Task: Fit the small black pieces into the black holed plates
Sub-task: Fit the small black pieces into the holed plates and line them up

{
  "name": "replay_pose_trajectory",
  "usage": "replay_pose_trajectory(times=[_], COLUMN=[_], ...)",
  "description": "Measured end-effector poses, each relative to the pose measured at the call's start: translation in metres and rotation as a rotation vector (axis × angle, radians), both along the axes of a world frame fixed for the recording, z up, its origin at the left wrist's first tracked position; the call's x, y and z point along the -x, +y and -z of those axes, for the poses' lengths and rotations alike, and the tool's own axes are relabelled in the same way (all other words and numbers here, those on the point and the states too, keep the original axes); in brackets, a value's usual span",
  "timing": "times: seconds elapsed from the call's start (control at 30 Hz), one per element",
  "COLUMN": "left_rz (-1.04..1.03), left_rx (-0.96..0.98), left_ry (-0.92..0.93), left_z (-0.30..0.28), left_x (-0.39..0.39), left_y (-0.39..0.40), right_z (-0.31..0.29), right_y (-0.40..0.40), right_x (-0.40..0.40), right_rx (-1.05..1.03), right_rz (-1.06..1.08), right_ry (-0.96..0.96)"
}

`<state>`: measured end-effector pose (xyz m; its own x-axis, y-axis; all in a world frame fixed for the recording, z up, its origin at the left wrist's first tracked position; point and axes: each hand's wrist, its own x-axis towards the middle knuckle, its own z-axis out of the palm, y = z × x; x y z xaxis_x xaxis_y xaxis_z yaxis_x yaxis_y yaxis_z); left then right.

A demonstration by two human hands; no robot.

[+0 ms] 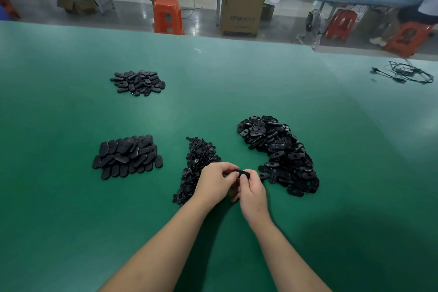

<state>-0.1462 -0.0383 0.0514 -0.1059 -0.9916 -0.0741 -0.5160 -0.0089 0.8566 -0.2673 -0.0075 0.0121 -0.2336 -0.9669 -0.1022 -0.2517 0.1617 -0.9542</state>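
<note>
— What is she working on there, between her two hands?

— One of the holed plates (244, 174). The left hand (214, 184) and the right hand (252, 191) are meeting over the green table (213, 78), and both are pinching that one plate from its two ends, just above the cloth. Whether a small piece is already sitting in it I cannot tell; the fingers are covering the middle.

— Is it going to give her trouble?

— I doubt it. It is looking like a thin, stiff bit of moulded plastic, light and a little glossy, so probably slick. Taking it by the rim, as she is doing, is leaving the hole free for pressing.

— And the stock?

— The heap of small black pieces (198, 166) is lying just beyond and under her left hand, nearly touching the knuckles. The big pile of holed plates (277, 152) is spreading just to the outside of her right hand. Two more piles are sitting well off past the left hand: a nearer pile of smooth ovals (128, 156) and a farther, smaller pile (138, 82).

— How are the arms lying?

— Both forearms are reaching forward and converging, wrists low, fingers curling inward, thumbs on top.
</note>
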Motion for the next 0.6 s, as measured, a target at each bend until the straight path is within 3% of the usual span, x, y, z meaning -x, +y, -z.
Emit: replay_pose_trajectory(times=[0.6], left_rz=[-0.047], left_rx=[-0.030], left_ry=[0.027], left_z=[0.0022], left_x=[0.0008], left_y=[0.0000], right_z=[0.0001], right_y=[0.0023], right_x=[0.0015], right_rx=[0.039], right_rz=[0.017], right_ry=[0.019])
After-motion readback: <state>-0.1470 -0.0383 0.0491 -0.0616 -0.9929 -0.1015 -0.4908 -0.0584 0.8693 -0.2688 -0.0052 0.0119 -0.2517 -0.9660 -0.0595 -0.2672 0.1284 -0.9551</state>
